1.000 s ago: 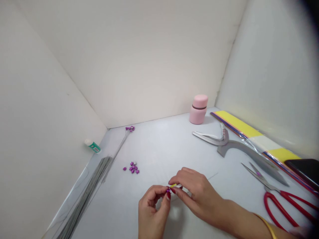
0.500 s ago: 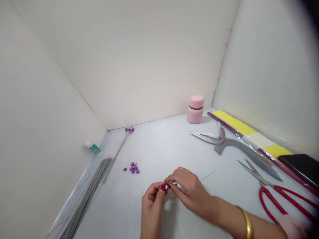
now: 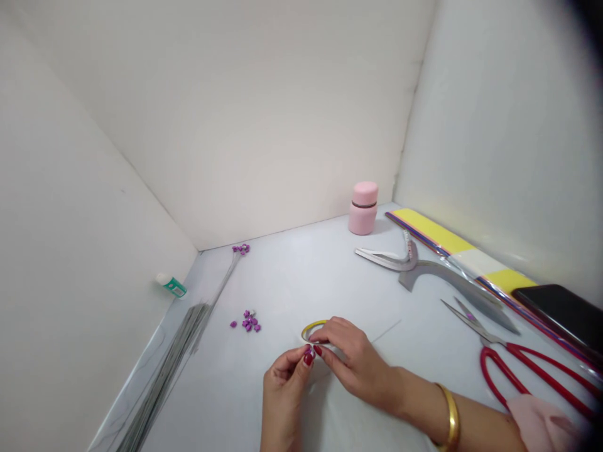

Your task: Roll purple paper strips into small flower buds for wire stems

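Observation:
My left hand (image 3: 282,392) and my right hand (image 3: 351,358) meet fingertip to fingertip low in the middle of the view. Both pinch a small thing that I cannot make out between the red-nailed fingers. A thin yellow and white strip (image 3: 311,327) curls up in a loop just above the pinch, beside my right fingers. A small cluster of purple pieces (image 3: 248,322) lies on the white surface to the left of my hands. A gold bangle sits on my right wrist.
A bundle of thin grey wires (image 3: 179,342) runs along the left wall, with a small green and white tube (image 3: 170,285) beside it. A pink jar (image 3: 362,208), grey shears (image 3: 438,273), red-handled scissors (image 3: 513,361), coloured paper sheets (image 3: 452,242) and a dark phone (image 3: 560,311) lie at right.
The yellow and white strip has come out into a visible loop above my fingers. Both hands stay pinched together; the view has shifted slightly.

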{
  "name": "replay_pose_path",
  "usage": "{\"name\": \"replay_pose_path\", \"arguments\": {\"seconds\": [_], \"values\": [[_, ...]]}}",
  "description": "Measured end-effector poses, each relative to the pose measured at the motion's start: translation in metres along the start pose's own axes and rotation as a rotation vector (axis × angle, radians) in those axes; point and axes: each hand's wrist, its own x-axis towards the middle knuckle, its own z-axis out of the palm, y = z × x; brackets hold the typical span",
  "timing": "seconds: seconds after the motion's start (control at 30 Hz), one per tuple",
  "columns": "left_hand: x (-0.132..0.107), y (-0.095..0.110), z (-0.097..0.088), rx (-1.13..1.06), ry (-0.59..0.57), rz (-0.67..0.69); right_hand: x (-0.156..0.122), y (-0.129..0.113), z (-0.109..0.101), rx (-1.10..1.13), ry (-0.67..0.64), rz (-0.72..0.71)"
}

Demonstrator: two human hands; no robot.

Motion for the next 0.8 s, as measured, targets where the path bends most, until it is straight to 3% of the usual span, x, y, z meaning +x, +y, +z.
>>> {"name": "replay_pose_path", "arguments": {"seconds": [0.27,0.43,0.53,0.7,0.8], "values": [[0.005,-0.003,-0.011,0.203,0.029,0.022,-0.002,0.013,0.009,-0.138,-0.038,0.018],[0.006,-0.003,-0.017,0.532,0.108,0.072,-0.008,0.011,0.003,-0.325,-0.050,0.124],[0.006,-0.001,-0.017,0.619,0.140,0.031,-0.030,0.008,-0.031,-0.458,0.012,0.271],[0.007,0.000,-0.016,0.618,0.179,0.007,-0.104,0.011,-0.118,-0.750,0.088,0.628],[0.007,0.000,-0.016,0.601,0.180,-0.004,-0.142,0.014,-0.148,-0.858,0.059,0.796]]}}
